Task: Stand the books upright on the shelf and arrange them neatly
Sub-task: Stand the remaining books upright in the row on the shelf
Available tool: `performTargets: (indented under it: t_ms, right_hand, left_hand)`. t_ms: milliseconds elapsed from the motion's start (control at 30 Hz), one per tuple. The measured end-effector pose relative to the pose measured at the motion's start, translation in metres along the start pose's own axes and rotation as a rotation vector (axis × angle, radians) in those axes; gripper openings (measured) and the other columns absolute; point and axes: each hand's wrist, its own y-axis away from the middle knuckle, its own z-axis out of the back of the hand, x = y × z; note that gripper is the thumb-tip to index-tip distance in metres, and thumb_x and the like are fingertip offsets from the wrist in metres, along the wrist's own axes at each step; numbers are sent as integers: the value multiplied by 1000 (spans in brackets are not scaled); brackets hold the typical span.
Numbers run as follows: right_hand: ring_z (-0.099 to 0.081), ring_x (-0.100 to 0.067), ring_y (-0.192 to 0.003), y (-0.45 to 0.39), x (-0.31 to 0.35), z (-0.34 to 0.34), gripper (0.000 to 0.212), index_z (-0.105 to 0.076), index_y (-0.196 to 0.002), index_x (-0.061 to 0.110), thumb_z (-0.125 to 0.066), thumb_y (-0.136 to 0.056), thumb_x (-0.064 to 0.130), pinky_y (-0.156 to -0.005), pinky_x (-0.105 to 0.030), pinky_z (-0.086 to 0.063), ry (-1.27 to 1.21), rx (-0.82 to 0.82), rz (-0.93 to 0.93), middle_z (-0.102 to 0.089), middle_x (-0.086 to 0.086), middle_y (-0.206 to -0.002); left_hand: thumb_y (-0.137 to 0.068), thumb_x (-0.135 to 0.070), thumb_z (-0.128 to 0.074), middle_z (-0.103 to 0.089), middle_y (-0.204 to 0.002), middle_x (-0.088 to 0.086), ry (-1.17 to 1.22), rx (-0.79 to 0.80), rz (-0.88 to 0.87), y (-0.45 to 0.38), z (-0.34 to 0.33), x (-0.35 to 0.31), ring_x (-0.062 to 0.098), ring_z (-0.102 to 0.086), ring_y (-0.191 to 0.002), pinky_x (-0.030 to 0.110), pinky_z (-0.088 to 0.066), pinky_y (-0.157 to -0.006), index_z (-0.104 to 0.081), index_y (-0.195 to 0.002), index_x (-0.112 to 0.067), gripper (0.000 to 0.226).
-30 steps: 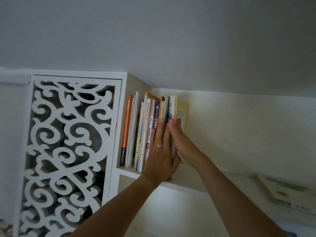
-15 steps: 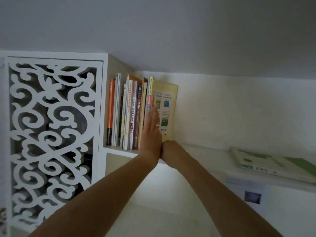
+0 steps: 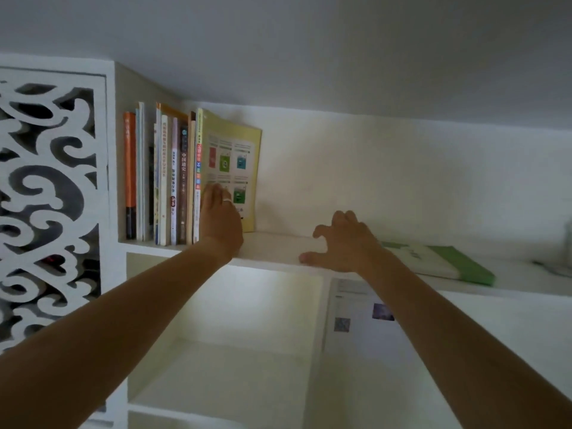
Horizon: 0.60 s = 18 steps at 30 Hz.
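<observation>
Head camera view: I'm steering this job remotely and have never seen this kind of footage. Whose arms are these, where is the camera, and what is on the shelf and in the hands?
There is no machine here. A person wears one wide-angle camera on the head, so you look along their two bare arms up at a white shelf.

The left hand, with a ring on one finger, presses flat against the yellow book, the last in a row of upright books at the shelf's left end. It steadies the book and does not grip it.

The right hand is open and empty, fingers curled, with its thumb on the shelf's front edge. Just to its right a green and white book lies flat, yet to be stood up.

At the far left is a white carved screen.
</observation>
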Motion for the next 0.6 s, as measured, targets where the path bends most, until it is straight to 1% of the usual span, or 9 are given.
performTargets:
  t_ms: [67, 133, 200, 267, 333, 400, 433, 500, 600]
  right_hand:
    - [-26, -35, -142, 7, -37, 9, 94, -40, -150, 34, -55, -74, 87, -110, -48, -34, 48, 93, -111, -33, -14, -150]
    - [-40, -31, -136, 11, -74, 15, 90, -48, -146, 29, -66, -74, 80, -107, -44, -40, 45, 228, -186, -45, -10, -148]
    - [-61, -24, -113, 14, -96, 18, 77, -66, -127, 23, -71, -72, 76, -95, -37, -51, 17, 242, -139, -65, -4, -127]
    - [-65, -19, -95, 16, -99, 18, 59, -72, -113, 25, -73, -75, 70, -83, -32, -52, 17, 169, -22, -69, 0, -109]
    - [-62, -18, -84, 14, -88, 19, 39, -70, -105, 23, -65, -84, 55, -76, -31, -50, 205, 58, 90, -65, -1, -98]
    - [-55, -19, -70, 9, -70, 19, 29, -66, -96, 18, -54, -88, 43, -67, -30, -46, 369, -152, 123, -63, -4, -85]
    - [-52, -21, -65, 4, -59, 20, 27, -64, -92, 17, -51, -89, 40, -63, -30, -44, 336, -270, 101, -60, -3, -78]
    - [-49, -24, -59, -12, -30, 19, 22, -57, -82, 16, -53, -88, 36, -56, -30, -37, 112, -484, 32, -53, -2, -67]
    - [-46, -22, -50, -40, 33, 26, 19, -54, -75, 17, -60, -89, 28, -47, -25, -26, -284, -753, 29, -49, 0, -58]
  left_hand:
    - [-98, -38, -46, -36, -161, 19, -93, -10, -12, 3, 3, -7, 38, -21, -155, 51, -1, -130, -41, -154, -5, 65]
    - [-98, -39, -46, -38, -160, 19, -110, -25, 2, 5, 3, -10, 38, -24, -154, 52, -3, -129, -46, -152, -7, 63]
    - [-97, -37, -47, -42, -157, 19, -108, -48, 8, 4, 0, -11, 38, -27, -152, 51, -6, -129, -50, -150, -7, 61]
    - [-96, -34, -46, -46, -153, 20, -95, -67, 13, 3, 1, -9, 38, -31, -150, 51, -9, -129, -51, -148, -5, 59]
    - [-95, -31, -47, -50, -148, 20, -56, -81, 0, 3, 2, -5, 37, -35, -147, 50, -10, -129, -56, -143, -4, 55]
    - [-92, -28, -52, -55, -144, 22, 50, -122, -30, 4, -1, 0, 38, -39, -145, 49, -10, -129, -64, -132, -2, 48]
    - [-89, -24, -57, -57, -141, 24, 135, -162, -47, 4, -3, 2, 38, -42, -143, 48, -11, -130, -68, -125, -1, 44]
    - [-83, -16, -65, -60, -135, 25, 315, -256, -71, 4, -7, 7, 40, -47, -139, 49, -18, -129, -70, -117, 0, 38]
    - [-81, -6, -67, -54, -142, 22, 567, -372, -115, 9, -6, 16, 42, -46, -139, 56, -37, -120, -60, -124, -1, 44]
